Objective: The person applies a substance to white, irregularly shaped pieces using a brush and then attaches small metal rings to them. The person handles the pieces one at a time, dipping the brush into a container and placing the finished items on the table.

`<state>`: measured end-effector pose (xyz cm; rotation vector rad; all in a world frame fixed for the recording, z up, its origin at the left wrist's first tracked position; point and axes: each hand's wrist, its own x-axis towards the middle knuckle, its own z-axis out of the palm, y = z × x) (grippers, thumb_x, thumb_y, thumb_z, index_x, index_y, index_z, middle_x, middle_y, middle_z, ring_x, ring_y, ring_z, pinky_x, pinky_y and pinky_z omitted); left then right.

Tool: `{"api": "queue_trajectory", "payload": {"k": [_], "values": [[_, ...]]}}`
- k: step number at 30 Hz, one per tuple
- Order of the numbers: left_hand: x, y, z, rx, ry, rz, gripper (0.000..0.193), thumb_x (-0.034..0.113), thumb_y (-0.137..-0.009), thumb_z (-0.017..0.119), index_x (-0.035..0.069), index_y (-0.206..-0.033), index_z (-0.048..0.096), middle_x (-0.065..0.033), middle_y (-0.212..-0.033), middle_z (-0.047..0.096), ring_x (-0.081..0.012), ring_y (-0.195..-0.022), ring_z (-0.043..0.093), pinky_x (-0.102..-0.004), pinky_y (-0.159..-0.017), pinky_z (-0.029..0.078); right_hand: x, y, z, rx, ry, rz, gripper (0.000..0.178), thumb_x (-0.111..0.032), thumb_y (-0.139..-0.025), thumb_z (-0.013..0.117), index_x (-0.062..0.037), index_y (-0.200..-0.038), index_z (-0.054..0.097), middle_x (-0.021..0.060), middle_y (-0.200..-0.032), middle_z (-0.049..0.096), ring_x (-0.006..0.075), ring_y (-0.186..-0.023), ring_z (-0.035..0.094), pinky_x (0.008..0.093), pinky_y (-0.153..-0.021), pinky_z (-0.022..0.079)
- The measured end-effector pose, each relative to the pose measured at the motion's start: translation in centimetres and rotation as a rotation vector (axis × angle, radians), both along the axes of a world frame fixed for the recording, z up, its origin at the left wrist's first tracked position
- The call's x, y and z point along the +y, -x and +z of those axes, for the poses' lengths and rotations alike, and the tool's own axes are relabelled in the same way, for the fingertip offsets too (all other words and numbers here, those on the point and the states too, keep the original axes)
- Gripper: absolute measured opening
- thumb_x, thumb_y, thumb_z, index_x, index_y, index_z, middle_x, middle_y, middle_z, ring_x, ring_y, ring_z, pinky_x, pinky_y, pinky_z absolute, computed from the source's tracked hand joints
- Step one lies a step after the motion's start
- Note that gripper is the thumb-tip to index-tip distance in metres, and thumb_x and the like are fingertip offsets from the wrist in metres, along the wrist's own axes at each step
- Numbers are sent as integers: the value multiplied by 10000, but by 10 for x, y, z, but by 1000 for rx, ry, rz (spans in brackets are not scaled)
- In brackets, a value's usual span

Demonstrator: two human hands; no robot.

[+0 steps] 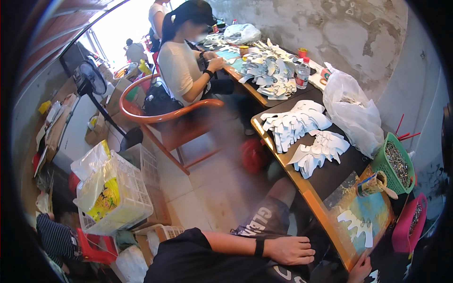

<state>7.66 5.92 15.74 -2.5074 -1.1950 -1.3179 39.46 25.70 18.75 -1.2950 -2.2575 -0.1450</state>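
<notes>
My left hand [290, 250] lies palm down against my dark clothing, fingers loosely bent and nothing visible in them. By the near edge of the table is my right hand [360, 270], cut off by the picture's lower rim; what its fingers hold, if anything, is hidden. Close beside it a white toothed cut-out [374, 275] shows in part. Farther up the work board [377, 207] lies another white cut-out [355, 227] with finger-like prongs and small metal rings on it. A glue-smeared tub [371, 185] with a spatula [390, 192] stands behind.
Fanned stacks of white cut-outs [297, 121] cover the table's far part. A green basket [394, 162] and a pink basket [409, 224] hold small metal parts. To the left, a person sits working in an orange chair [137, 118]. A white crate [122, 193] stands on the floor.
</notes>
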Motion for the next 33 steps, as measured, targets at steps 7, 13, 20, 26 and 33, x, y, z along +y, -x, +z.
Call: {"api": "queue_trajectory", "payload": {"k": [7, 13, 20, 26, 33], "values": [[19, 7, -13, -31, 9, -19, 205, 156, -934, 609, 6, -1072, 625, -155, -1125, 637, -264, -929, 625, -383, -844, 479, -2, 12, 9, 12, 17, -38, 429, -388, -1034, 678, -65, -756, 733, 208, -665, 647, 421, -558, 590, 487, -514, 456], [39, 10, -21, -36, 17, -57, 179, 158, -935, 614, 15, -1043, 603, -135, -1105, 613, -258, -896, 607, -380, -822, 462, 0, 15, 13, 8, 61, -54, 431, -362, -1028, 688, -58, -724, 709, 207, -649, 635, 420, -543, 576, 494, -506, 440], [53, 12, -23, -48, 41, -83, 191, 165, -953, 590, 12, -1067, 592, -139, -1118, 618, -268, -901, 608, -385, -826, 463, 3, 15, 12, -13, 72, -74, 394, -361, -1018, 700, -56, -774, 755, 211, -650, 646, 418, -532, 584, 495, -502, 447], [58, 13, -30, -50, 40, -86, 201, 172, -954, 586, 10, -1074, 593, -143, -1121, 629, -268, -906, 609, -385, -832, 464, 5, 12, 9, -29, 68, -70, 371, -353, -1018, 697, -57, -811, 778, 205, -660, 662, 414, -539, 601, 488, -501, 452], [53, 18, -31, -64, 28, -57, 201, 170, -956, 586, 11, -1078, 597, -139, -1110, 628, -266, -905, 608, -384, -833, 464, 5, 12, 7, -14, 39, -45, 390, -339, -1017, 701, -53, -755, 741, 202, -628, 634, 407, -514, 574, 481, -493, 442]]}}
